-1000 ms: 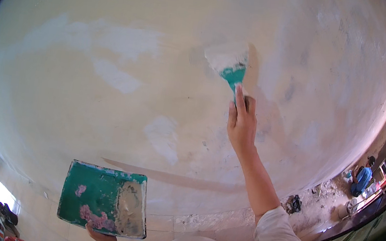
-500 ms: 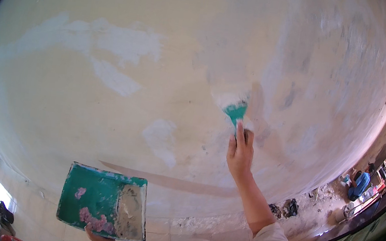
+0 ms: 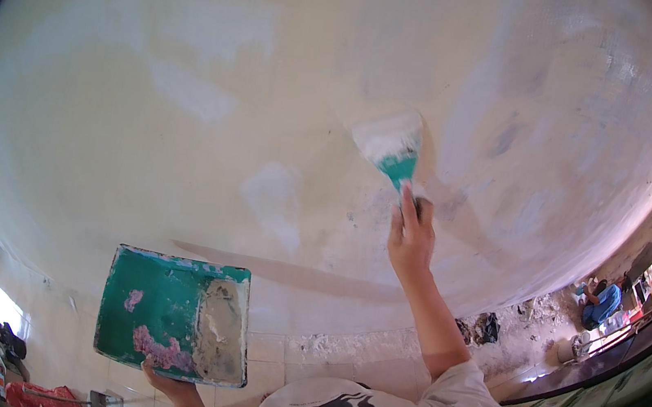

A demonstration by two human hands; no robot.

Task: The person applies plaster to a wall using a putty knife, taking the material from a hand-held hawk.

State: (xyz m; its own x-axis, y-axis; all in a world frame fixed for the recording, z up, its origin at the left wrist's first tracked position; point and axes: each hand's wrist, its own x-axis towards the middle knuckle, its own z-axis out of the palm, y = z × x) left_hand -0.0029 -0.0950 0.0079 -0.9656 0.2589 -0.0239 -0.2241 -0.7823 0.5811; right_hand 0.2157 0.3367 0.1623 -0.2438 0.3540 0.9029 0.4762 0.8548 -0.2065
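Observation:
My right hand (image 3: 412, 235) is closed round the handle of a green putty knife (image 3: 397, 166), index finger stretched along it. The wide blade, coated with whitish filler, points up against the cream wall (image 3: 183, 160); whether its edge touches the wall I cannot tell. Lower left, my left hand (image 3: 164, 382) grips a green paint tray (image 3: 166, 290) by its near edge, most of its fingers hidden underneath. Pinkish lumps of filler (image 3: 163, 349) lie in the tray near that hand, and beige-grey filler (image 3: 222, 334) coats its right end.
Pale filler patches (image 3: 273, 201) mark the wall. At the right, a person in blue (image 3: 602, 307) crouches beside a bucket (image 3: 570, 351). Dark scraps and debris (image 3: 488, 328) lie along the wall's foot. A red bag (image 3: 49, 398) sits at the lower left.
The putty knife's blade shows more of its filler-coated face. In the picture, the wall patches, tray and left hand sit higher, while my right hand has shifted slightly down.

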